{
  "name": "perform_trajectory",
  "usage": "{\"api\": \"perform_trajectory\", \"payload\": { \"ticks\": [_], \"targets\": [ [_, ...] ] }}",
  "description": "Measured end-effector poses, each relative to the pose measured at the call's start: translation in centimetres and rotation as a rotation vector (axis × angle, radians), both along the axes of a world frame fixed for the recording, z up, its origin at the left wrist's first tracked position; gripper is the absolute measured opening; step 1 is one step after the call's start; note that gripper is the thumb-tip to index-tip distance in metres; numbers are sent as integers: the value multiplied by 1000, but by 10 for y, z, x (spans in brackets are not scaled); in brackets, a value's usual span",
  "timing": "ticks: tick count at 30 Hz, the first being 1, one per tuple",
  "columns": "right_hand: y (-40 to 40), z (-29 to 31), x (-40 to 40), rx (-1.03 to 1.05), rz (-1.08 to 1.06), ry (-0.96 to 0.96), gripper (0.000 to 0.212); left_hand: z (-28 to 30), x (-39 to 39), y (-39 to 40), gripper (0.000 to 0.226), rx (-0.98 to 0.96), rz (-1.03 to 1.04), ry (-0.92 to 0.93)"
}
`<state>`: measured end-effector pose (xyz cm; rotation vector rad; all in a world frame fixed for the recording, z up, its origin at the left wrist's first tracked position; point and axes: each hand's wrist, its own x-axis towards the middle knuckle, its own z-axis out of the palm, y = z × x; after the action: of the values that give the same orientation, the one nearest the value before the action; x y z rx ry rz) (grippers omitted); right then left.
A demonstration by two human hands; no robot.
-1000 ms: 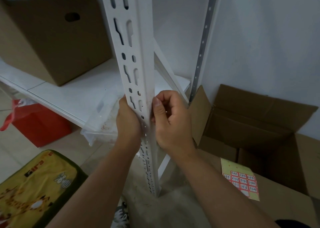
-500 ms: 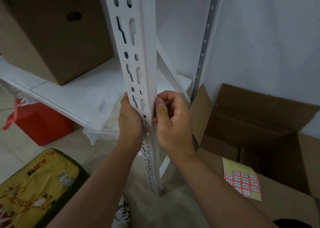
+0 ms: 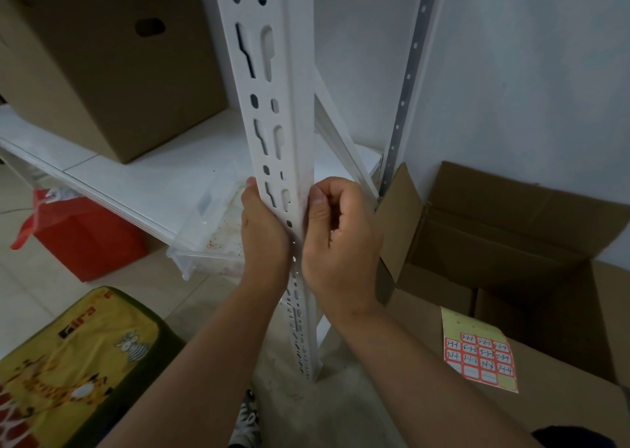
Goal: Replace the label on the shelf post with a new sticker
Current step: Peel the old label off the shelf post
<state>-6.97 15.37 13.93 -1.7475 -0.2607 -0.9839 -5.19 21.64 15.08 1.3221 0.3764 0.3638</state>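
- The white slotted shelf post [image 3: 272, 113] stood upright at the centre of the view, its foot on the floor.
- The left hand [image 3: 264, 233] gripped the post's left edge, its thumb against the slotted face; the remaining fingers were hidden behind the post.
- The right hand [image 3: 339, 239] was curled, with the thumb tip pressed to the post's right edge at about the same height as the left hand; whether a label was pinched under the fingers could not be told.
- No label could be made out on the visible face of the post; faint reddish marks showed on the edge beside the right thumb.
- The sticker sheet [image 3: 479, 352], yellow-green with red-bordered handwritten labels, lay flat on a closed cardboard box [image 3: 545, 406] at lower right, well apart from both hands.
- An open cardboard box [image 3: 511, 229] stood behind it against the white wall.
- A brown cardboard box with a handle hole [image 3: 112, 69] rested on the white shelf board [image 3: 143, 171] at upper left.
- A clear plastic container [image 3: 208, 239] jutted over the shelf board's front edge, just beside the left hand.
- A red bag [image 3: 85, 239] stood on the floor beneath the shelf, and a yellow cartoon-print cushion [image 3: 71, 366] lay at lower left.
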Motion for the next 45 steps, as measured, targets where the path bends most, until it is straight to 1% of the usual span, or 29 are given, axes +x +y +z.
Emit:
{"api": "perform_trajectory", "payload": {
  "ticks": [3, 9, 12, 16, 20, 25, 27, 33, 37, 42, 45],
  "targets": [
    [1, 0, 0, -4, -5, -3, 10, 2, -2, 0, 47, 1, -5, -12],
    [3, -2, 0, -10, -3, 6, 4, 3, -3, -1, 47, 19, -8, -9],
    [-1, -1, -3, 34, 105, 80, 6, 0, -2, 2, 52, 55, -27, 1],
    [-8, 1, -6, 143, 269, 195, 10, -1, -1, 5, 61, 38, -31, 35],
    [-15, 3, -8, 249, 395, 256, 12, 1, -2, 5, 55, 61, 8, 32],
    [-21, 8, -12, 312, 505, 315, 6, 3, -4, 2, 51, 100, 26, 27],
    [-22, 10, -13, 322, 512, 332, 5, 3, -5, 2, 50, 120, 31, 22],
    [-24, 16, -11, 350, 490, 363, 18, 2, -4, 4, 50, 134, 20, 37],
    [-30, 18, -11, 345, 472, 349, 15, 2, -4, 3, 48, 135, 43, 41],
    [-35, 18, -14, 259, 453, 351, 13, 5, -7, 0, 42, 143, 77, 37],
    [-38, 18, -14, 228, 482, 385, 13, 2, -9, 1, 38, 186, 100, -28]
  ]
}}
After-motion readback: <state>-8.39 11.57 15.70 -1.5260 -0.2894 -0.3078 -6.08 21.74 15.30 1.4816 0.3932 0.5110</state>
